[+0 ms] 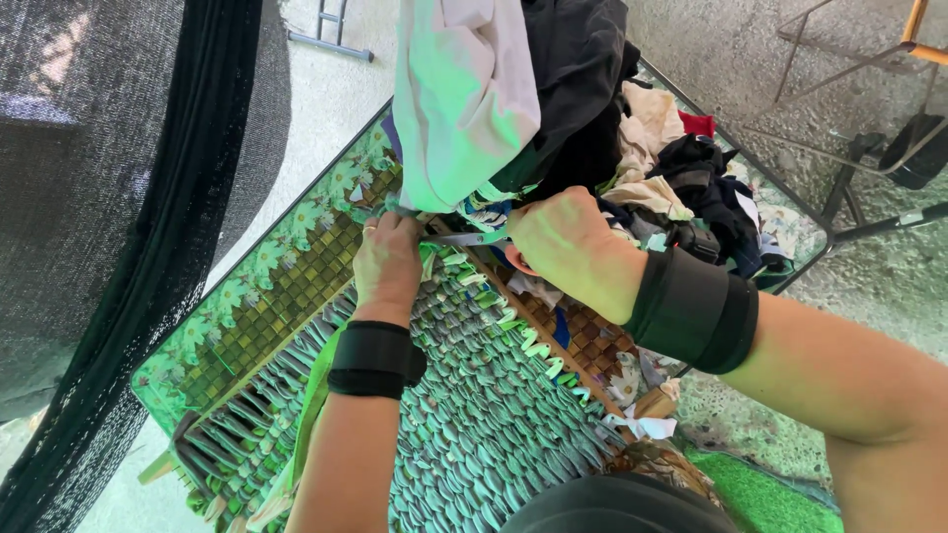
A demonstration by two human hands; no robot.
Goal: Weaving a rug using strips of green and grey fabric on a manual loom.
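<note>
Left hand [387, 262] and right hand [568, 247] both gripping a light fabric strip [464, 238] with clenched fingers, strip stretching between them at the far edge of a woven rag rug [494, 405], rug lying on a flower-patterned surface [252, 296], heap of clothes [592, 109] piling up just beyond.

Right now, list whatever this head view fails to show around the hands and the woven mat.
- Left hand: fingertips hidden, curled into the fabric strip.
- Right hand: fingers folded under; grip on the strip cannot be confirmed.
- Woven mat: near end cut off by the bottom edge and both forearms.
- Clothes pile: top cut off by the upper edge; it hides the table's far end.
</note>
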